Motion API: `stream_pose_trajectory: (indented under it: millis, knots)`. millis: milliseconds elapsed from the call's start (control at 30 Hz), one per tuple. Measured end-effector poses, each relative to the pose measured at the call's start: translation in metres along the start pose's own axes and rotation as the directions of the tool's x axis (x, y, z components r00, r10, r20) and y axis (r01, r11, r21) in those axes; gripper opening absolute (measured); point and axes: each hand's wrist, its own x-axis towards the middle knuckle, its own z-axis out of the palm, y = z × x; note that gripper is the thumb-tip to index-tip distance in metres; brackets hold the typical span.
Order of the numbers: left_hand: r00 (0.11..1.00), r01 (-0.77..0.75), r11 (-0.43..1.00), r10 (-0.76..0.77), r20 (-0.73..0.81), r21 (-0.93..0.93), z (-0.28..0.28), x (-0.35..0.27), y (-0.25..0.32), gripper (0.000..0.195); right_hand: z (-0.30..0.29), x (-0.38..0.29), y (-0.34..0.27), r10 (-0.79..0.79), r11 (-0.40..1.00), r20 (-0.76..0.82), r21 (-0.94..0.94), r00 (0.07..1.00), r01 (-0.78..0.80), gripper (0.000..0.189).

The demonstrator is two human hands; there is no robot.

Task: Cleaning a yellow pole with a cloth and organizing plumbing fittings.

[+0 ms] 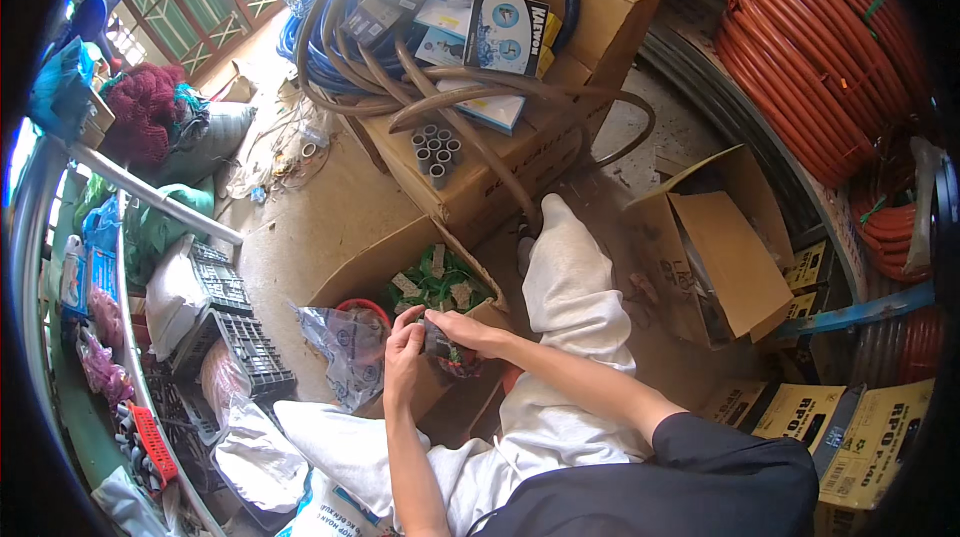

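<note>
Both hands meet over the near edge of an open cardboard box (360,248). My right hand (457,330) lies on a dark bundle (441,342) with some green and red in it; what it is I cannot tell. My left hand (406,345) touches the bundle's left side, fingers bent, and its exact grip is hidden. Inside the box, just beyond the hands, lie green pieces (442,285) with light tan blocks or tags among them. Left of my left hand are a red round tub (373,306) and a clear printed plastic bag (341,357).
Ahead, a large cardboard box (480,192) bears a brown hose (480,143), small product boxes (506,34) and short grey pipe fittings (437,150). An open carton (731,259) and orange pipe coils (817,56) are on the right. Black plastic crates (244,353) stand at left.
</note>
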Motion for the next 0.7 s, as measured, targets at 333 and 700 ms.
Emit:
stream_pose_trajectory:
  millis: [333, 700]
  knots:
    - [0.996, 0.059, 0.954, -0.078, -0.053, -0.295, 0.004, -0.004, 0.009, 0.036, -0.002, -0.015, -0.018, 0.091, 0.895, 0.340, 0.384, 0.936, -0.226, 0.042]
    - [0.953, 0.122, 0.949, -0.194, -0.234, -0.291, 0.002, 0.003, -0.016, 0.023, -0.001, 0.016, 0.012, -0.317, 0.922, 0.079, -0.207, 0.945, 0.327, 0.062]
